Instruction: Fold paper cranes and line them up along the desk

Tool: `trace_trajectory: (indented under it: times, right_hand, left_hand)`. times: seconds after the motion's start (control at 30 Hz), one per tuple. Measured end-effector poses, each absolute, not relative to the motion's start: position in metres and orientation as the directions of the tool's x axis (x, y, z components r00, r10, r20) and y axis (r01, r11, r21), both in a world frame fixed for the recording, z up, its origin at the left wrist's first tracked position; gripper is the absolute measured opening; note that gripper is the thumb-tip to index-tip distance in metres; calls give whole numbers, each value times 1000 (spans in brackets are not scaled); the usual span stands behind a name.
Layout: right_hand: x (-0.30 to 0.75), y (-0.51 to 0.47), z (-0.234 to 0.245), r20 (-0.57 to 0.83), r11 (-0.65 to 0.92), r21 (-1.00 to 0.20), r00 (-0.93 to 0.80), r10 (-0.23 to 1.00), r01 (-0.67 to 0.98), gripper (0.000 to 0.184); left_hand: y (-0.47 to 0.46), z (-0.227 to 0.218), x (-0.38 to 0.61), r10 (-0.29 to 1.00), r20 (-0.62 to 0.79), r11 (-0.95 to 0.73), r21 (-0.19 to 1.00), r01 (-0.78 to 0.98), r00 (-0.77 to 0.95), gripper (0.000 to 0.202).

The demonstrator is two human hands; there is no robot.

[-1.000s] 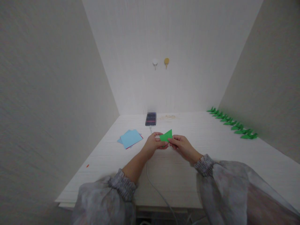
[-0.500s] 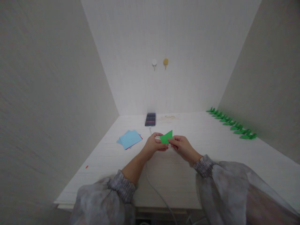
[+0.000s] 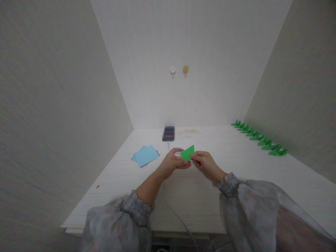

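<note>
A small piece of folded green paper [image 3: 187,153] is held up over the middle of the table, one corner pointing up to the right. My left hand [image 3: 173,163] grips it from the left, thumb and fingers around its left and lower edges. From the right, my right hand [image 3: 205,163] pinches its right side between thumb and forefinger. The fingers cover part of the lower edge, so the folds there are hidden.
Blue paper sheets [image 3: 146,156] with a red edge beneath lie at left. A phone [image 3: 168,134] on a white cable [image 3: 174,210] stands at the back wall. Several folded green paper figures [image 3: 265,142] line the right side. A small orange scrap [image 3: 98,187] lies front left.
Both hands and the green paper have shifted very slightly to the right. The grip looks the same, and the other things stay in place.
</note>
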State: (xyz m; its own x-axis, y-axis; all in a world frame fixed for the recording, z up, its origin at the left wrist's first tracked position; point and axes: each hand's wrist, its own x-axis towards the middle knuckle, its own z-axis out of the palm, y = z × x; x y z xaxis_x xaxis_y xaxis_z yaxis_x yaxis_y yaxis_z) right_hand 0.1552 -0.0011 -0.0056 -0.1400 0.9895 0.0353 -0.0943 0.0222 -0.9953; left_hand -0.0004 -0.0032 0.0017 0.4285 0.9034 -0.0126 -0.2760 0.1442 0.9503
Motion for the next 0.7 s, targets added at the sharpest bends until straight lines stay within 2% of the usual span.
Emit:
trace_trajectory:
  times: [0.27, 0.47, 0.7]
  right_hand:
    - [155, -2, -5, 39, 23, -993, -139, 989, -119, 27]
    - [158, -1, -2, 64, 52, -992, -102, 993, -118, 28]
    - [160, 1, -4, 80, 72, -993, -72, 994, -98, 26]
  left_hand:
    - [-4, 4, -1, 883, -2, 156, 944, -292, 468, 64]
    - [-6, 4, -2, 884, -69, 193, 954, -227, 463, 68]
    - [-3, -2, -5, 892, -57, 153, 972, -181, 449, 64]
